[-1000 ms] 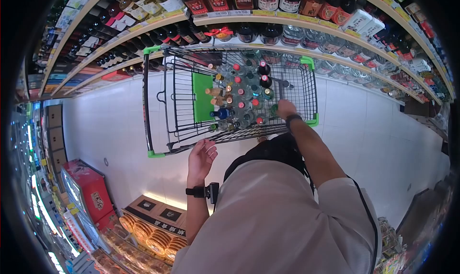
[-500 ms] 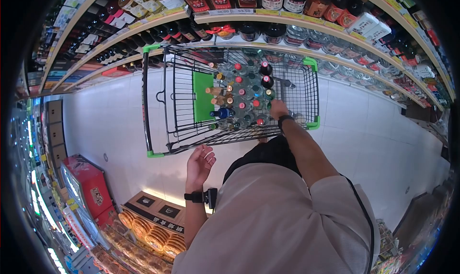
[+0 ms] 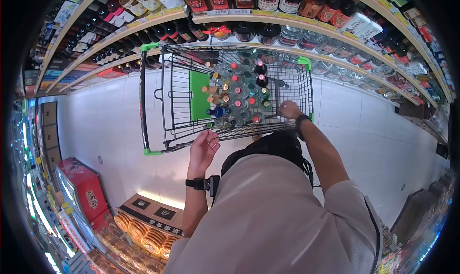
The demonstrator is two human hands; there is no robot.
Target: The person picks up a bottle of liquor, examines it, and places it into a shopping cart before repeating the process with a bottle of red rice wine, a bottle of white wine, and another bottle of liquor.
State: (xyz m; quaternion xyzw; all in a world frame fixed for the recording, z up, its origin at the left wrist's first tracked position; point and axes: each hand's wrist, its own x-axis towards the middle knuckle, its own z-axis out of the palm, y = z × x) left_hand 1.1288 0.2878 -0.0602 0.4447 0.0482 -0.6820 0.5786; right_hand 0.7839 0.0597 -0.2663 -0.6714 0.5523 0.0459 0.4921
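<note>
Many glass bottles with red, green, gold and dark caps stand grouped in the middle of a black wire shopping cart [image 3: 310, 89]. My right hand [image 3: 290, 109] is over the cart's near right part, to the right of the bottles, its fingers curled together; whatever is under them is hidden. A green-capped bottle [image 3: 265, 104] is the nearest to it. Just outside the cart's near side is my left hand [image 3: 205, 142], palm up, fingers loosely bent and apart, nothing in it. Close to it lies a blue bottle [image 3: 219, 112] inside the cart.
Beyond the cart run curved-looking shelves [image 3: 287, 20] full of bottles. A green panel [image 3: 200, 95] is at the cart's left part. At the lower left are a red cooler [image 3: 91, 195] and a stand of round baked goods [image 3: 153, 240]. Pale floor tiles surround the cart.
My right hand has moved right, away from the bottles. My left hand has risen slightly towards the cart's near side. Cart and bottles appear shifted a little left in view.
</note>
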